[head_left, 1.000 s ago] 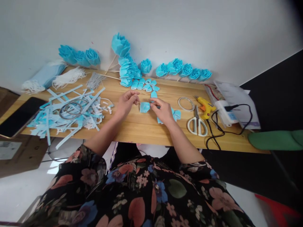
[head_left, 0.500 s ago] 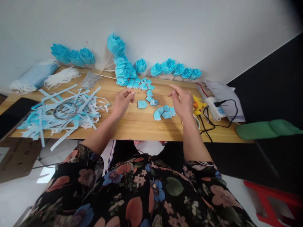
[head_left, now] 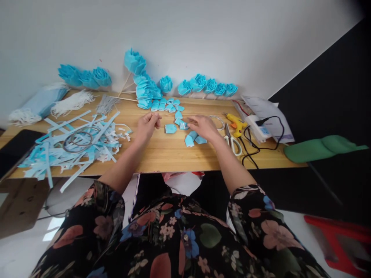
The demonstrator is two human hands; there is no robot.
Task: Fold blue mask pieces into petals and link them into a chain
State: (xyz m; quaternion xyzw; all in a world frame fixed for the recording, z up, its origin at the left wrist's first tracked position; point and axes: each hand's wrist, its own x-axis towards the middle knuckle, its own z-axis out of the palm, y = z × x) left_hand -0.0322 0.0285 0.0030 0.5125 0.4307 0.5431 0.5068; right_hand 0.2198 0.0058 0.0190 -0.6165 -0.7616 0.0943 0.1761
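Observation:
On the wooden table my left hand (head_left: 147,125) is closed, thumb and fingers pressed together; whatever they may hold is hidden. A single folded light-blue piece (head_left: 171,129) lies just right of it. My right hand (head_left: 203,126) has its fingers stretched out to the left, with the tips at a small folded blue piece (head_left: 183,126) that has a shiny, pale patch. I cannot tell whether the fingertips touch it. Beneath that hand lies a cluster of blue petal-like pieces (head_left: 189,139), partly covered. Several more folded blue pieces (head_left: 162,104) sit farther back.
Blue flowers (head_left: 198,82) on sticks line the wall. At left lie blue and white strips (head_left: 75,148), wire coils and a dark phone (head_left: 19,150). To the right are scissors (head_left: 232,143), a yellow glue gun (head_left: 237,124) with black cords, a power strip (head_left: 259,127) and a green bottle (head_left: 315,150).
My right hand has moved left and down toward the small blue pieces, and its fingers now reach out flat. The scissors have come into fuller view. My left hand stays closed.

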